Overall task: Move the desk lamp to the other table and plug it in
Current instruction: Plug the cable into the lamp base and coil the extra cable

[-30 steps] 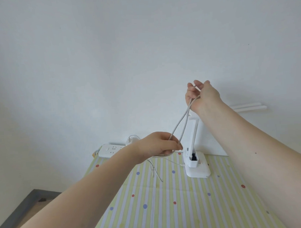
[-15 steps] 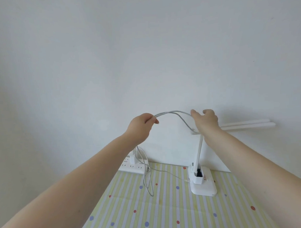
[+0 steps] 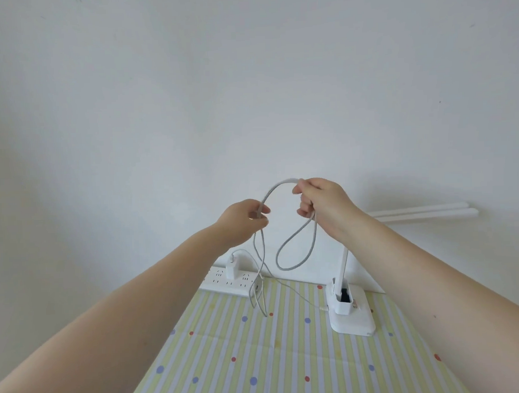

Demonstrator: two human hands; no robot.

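A white desk lamp stands on its base (image 3: 351,318) at the back right of the table, its thin stem rising behind my right wrist and its long head (image 3: 423,213) reaching right along the wall. Both hands are raised above the table and hold the lamp's grey cable (image 3: 298,239). My left hand (image 3: 244,222) pinches one end of an arch of cable. My right hand (image 3: 320,206) grips the other end, and a loop hangs below it. More cable drops from my left hand to the table. A white adapter (image 3: 232,268) is plugged into the power strip (image 3: 229,281).
The table carries a yellow-striped cloth (image 3: 287,351) with coloured dots and stands against a plain white wall. The power strip lies at the table's back left corner, right at the edge. My forearms cross the lower part of the view.
My hands came closer together and a loop of cable now hangs from my right hand. The left hand's grip sits lower on the arch. The view shifted slightly.
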